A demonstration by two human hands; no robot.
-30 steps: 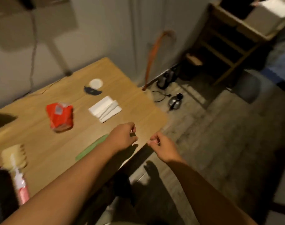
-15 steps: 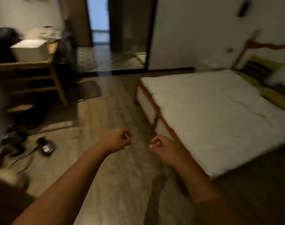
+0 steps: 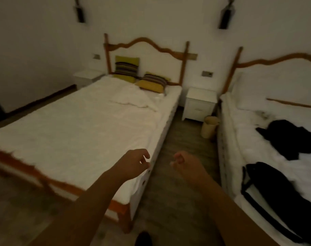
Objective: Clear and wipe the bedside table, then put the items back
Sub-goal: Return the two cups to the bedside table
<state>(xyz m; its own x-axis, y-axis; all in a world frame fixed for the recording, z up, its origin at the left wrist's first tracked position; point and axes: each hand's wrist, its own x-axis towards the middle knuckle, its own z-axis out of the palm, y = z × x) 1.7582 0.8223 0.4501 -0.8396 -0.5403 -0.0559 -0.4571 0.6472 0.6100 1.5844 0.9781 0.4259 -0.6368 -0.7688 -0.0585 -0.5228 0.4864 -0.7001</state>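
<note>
A white bedside table with a drawer stands against the far wall, in the gap between the two beds; I see nothing on its top. A second white bedside table sits left of the left bed's headboard. My left hand hangs over the near right corner of the left bed, fingers loosely curled and holding nothing. My right hand is over the aisle floor, fingers curled in, empty. Both hands are far from either table.
The left bed has a white cover and striped pillows. The right bed carries dark clothes and a black bag. A pale waste bin stands beside the middle table. A wood-floor aisle runs between the beds.
The view has swung from a wooden desk with a red packet and napkins, across the floor, to the two beds. Both hands stayed in front, empty and loosely curled.
</note>
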